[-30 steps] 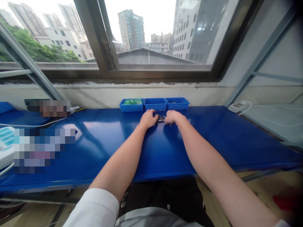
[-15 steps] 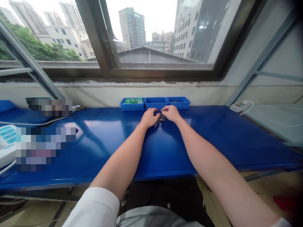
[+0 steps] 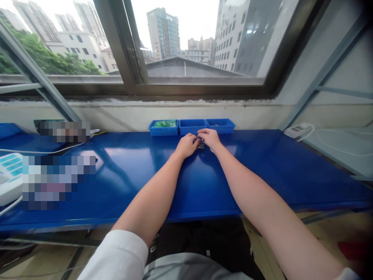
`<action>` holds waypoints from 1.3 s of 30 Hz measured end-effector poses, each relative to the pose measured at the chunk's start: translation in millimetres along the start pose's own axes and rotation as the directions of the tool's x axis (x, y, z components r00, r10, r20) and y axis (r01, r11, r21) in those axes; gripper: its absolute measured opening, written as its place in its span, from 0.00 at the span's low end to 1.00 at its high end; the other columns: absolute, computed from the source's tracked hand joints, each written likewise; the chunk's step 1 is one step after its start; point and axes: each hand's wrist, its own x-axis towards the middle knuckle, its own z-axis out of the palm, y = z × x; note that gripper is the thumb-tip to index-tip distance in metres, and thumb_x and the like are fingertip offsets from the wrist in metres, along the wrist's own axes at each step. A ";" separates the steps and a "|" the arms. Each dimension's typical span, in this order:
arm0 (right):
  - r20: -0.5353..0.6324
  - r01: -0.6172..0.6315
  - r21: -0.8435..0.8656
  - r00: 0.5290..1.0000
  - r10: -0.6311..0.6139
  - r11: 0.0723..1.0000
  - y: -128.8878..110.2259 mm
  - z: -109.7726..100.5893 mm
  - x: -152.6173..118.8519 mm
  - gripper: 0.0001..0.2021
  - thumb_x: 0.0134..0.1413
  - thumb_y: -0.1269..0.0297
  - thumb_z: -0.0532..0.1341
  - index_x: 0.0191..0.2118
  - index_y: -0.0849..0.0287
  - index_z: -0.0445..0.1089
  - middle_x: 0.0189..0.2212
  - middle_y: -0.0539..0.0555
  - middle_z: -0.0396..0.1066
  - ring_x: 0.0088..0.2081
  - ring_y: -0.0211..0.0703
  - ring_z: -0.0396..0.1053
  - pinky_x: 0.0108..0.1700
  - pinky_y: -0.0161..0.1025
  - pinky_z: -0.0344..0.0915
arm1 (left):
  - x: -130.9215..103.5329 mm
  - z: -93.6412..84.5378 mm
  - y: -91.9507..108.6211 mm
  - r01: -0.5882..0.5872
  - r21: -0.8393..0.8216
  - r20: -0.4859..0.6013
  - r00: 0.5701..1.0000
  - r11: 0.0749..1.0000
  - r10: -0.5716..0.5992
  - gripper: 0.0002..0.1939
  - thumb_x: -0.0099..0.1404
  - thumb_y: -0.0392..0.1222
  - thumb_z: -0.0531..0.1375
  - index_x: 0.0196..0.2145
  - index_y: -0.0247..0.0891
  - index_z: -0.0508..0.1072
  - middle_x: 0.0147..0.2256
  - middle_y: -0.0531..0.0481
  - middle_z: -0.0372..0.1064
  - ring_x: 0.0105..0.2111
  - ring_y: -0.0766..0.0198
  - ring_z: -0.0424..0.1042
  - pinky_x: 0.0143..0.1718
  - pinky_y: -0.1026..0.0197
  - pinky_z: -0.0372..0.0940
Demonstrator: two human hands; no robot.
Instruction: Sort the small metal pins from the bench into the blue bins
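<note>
My left hand [image 3: 187, 146] is closed over the left side of a small pile of thin metal pieces [image 3: 200, 146] on the blue table. To its right my right hand [image 3: 210, 139] has its fingertips pinched together at the back of the same pile. The fingertips of both hands nearly meet there. Whatever lies between them is too small to make out. My hands cover much of the pile.
Behind my hands stand three blue bins: the left bin [image 3: 163, 132] holds green-packed items, then a middle bin [image 3: 192, 130], and a right bin [image 3: 220, 129] with small pieces. White devices with cables lie at the far left and right. A window rises behind.
My left hand has shifted slightly right, over more of the pile and closer to my right hand. The right fingers have moved slightly; the bins stay in place.
</note>
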 end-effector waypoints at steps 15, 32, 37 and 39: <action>0.078 0.192 -0.111 0.980 -0.184 0.975 1.6 -5.0 -2.3 0.11 0.36 0.66 0.64 0.30 0.65 0.74 0.28 0.56 0.75 0.32 0.44 0.72 0.40 0.42 0.68 | 2.2 -0.1 -2.6 0.084 0.083 -0.024 0.996 0.993 -0.083 0.16 0.69 0.42 0.46 0.36 0.38 0.72 0.37 0.45 0.69 0.37 0.60 0.69 0.41 0.59 0.63; 0.143 0.231 -0.112 0.966 -0.214 0.967 -1.3 -12.6 -3.8 0.08 0.37 0.63 0.64 0.28 0.60 0.77 0.28 0.53 0.77 0.33 0.45 0.73 0.41 0.40 0.67 | 0.7 -2.0 -3.4 0.082 0.085 -0.001 0.997 0.993 -0.082 0.15 0.69 0.41 0.46 0.37 0.38 0.72 0.37 0.45 0.69 0.37 0.60 0.69 0.41 0.59 0.63; 0.106 0.251 -0.184 0.966 -0.235 0.950 -1.7 -13.6 -4.1 0.09 0.40 0.63 0.63 0.28 0.60 0.78 0.28 0.53 0.77 0.33 0.46 0.73 0.42 0.40 0.67 | 0.5 -2.8 -2.9 0.090 0.075 -0.005 0.996 0.993 -0.090 0.15 0.69 0.44 0.47 0.40 0.39 0.72 0.39 0.45 0.70 0.39 0.60 0.70 0.43 0.59 0.63; 0.056 0.252 -0.221 0.968 -0.246 0.942 -2.0 -14.4 -3.3 0.10 0.41 0.62 0.62 0.30 0.60 0.78 0.29 0.53 0.77 0.34 0.46 0.73 0.42 0.40 0.67 | 0.4 -2.8 -2.8 0.099 0.057 -0.028 0.995 0.993 -0.098 0.14 0.68 0.46 0.49 0.43 0.38 0.71 0.42 0.44 0.70 0.42 0.59 0.70 0.45 0.59 0.63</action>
